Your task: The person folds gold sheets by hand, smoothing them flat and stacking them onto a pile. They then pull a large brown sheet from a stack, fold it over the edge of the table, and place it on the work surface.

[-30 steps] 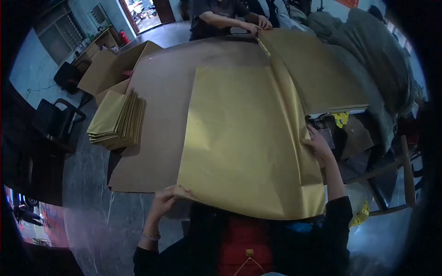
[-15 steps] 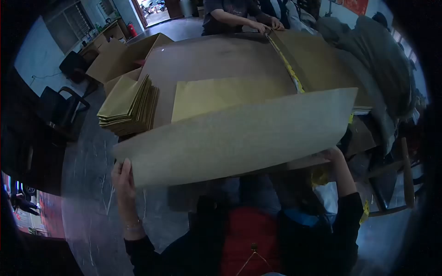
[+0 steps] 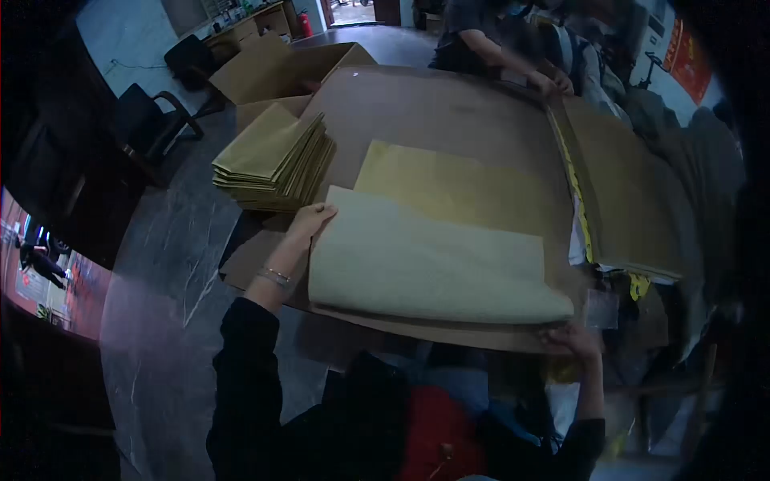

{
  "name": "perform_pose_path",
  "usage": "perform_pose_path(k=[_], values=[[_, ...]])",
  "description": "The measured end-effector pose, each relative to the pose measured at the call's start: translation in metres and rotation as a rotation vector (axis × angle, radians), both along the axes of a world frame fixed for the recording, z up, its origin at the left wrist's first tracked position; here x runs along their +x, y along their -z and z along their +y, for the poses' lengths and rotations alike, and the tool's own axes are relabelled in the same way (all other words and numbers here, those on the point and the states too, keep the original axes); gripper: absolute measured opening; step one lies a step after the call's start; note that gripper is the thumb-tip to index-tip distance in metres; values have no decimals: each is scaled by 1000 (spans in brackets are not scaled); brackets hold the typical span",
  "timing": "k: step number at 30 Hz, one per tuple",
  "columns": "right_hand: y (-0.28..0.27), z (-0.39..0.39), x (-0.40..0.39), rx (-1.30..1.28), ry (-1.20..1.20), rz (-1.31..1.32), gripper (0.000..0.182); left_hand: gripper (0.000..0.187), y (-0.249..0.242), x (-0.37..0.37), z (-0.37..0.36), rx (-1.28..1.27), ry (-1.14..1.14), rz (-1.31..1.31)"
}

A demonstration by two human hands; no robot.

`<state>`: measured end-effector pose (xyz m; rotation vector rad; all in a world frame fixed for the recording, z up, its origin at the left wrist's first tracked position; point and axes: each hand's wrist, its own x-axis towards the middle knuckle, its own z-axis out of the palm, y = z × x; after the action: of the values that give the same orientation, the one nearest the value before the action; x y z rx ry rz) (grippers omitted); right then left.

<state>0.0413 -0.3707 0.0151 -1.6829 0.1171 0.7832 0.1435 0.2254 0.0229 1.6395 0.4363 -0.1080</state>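
Observation:
A large pale paper sheet (image 3: 425, 256) lies bowed over the near part of the table, its near edge curling along the table's front. My left hand (image 3: 311, 222) is closed on the sheet's left edge, thumb and fingers pinching near its far corner. At the sheet's near right corner, my right hand (image 3: 573, 340) has its fingers curled against the edge, slightly blurred. Beyond the sheet, and partly covered by it, a flat yellowish-brown paper sheet (image 3: 457, 184) rests on the table. Left of my left hand stands a stack of folded brown paper (image 3: 261, 148).
The brown tabletop (image 3: 449, 104) spreads ahead. An open cardboard box (image 3: 265, 68) sits at the far left. On the right lies a brown board stack (image 3: 618, 176) with yellow-and-black tape along its side. Another person's hands (image 3: 553, 82) touch its far end. A black chair (image 3: 148, 120) stands left.
The pale sheet has come down from in front of me onto the table. My left hand has moved forward and right, my right hand lower. The view has turned left.

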Motion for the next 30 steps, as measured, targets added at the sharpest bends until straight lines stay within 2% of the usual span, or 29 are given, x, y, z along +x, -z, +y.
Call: perform_pose_path(k=[1, 2, 4, 5, 7, 8, 9, 10, 13, 14, 16, 17, 18, 20, 21, 22, 24, 25, 28, 30], values=[[52, -39, 20, -16, -80, 55, 33, 42, 16, 0, 7, -17, 47, -35], [47, -30, 19, -15, -95, 59, 33, 42, 21, -7, 12, -15, 32, -31], [12, 5, 6, -583, 7, -569, 31, 55, 29, -27, 17, -489, 100, 39], [9, 5, 8, -576, 1, -571, 31, 68, 21, -47, 9, -465, 192, -36], [9, 7, 10, -468, 92, -324, 37, 71, 20, -91, 6, -441, 156, 3], [5, 13, 7, -459, 94, -329, 37, 67, 12, -115, -5, -457, 104, 5], [-1, 22, 3, -285, 186, -397, 36, 63, 5, -136, -15, -473, 55, -2], [-2, 27, 3, -108, 275, -470, 36, 57, 9, -152, -16, -397, 117, -65], [60, -13, 23, -85, 407, -472, 31, 52, 8, -174, -25, -202, 191, -166], [54, -10, 31, -77, 411, -489, 31, 53, 4, -174, -27, -93, 198, -177], [15, 7, 45, -26, 451, -604, 29, 54, -7, -160, -17, -82, 172, -177], [-10, 12, 51, 18, 482, -704, 27, 55, -17, -153, -11, -80, 142, -158], [-35, 14, 55, 61, 512, -802, 26, 47, -41, -146, -5, 62, 121, -324], [-59, -23, 64, 51, 541, -983, 28, 51, -102, -134, 5, -52, 143, -687], [-94, -8, 65, 161, 634, -1028, 35, 59, -127, -130, 5, -25, -14, -727], [-129, 8, 70, 272, 726, -1069, 45, 62, -157, -122, 1, -14, -26, -799], [-158, -4, 84, 393, 942, -1018, 48, 67, -206, -98, -16, -30, -88, -1022], [-164, 1, 94, 394, 940, -1023, 48, 68, -219, -85, -28, -60, -139, -1171], [-163, 29, 130, 382, 568, -995, 57, 72, -207, -45, -29, -143, -66, -1193], [-146, 44, 155, 364, 325, -957, 62, 67, -177, -12, -21, 33, 26, -629]])
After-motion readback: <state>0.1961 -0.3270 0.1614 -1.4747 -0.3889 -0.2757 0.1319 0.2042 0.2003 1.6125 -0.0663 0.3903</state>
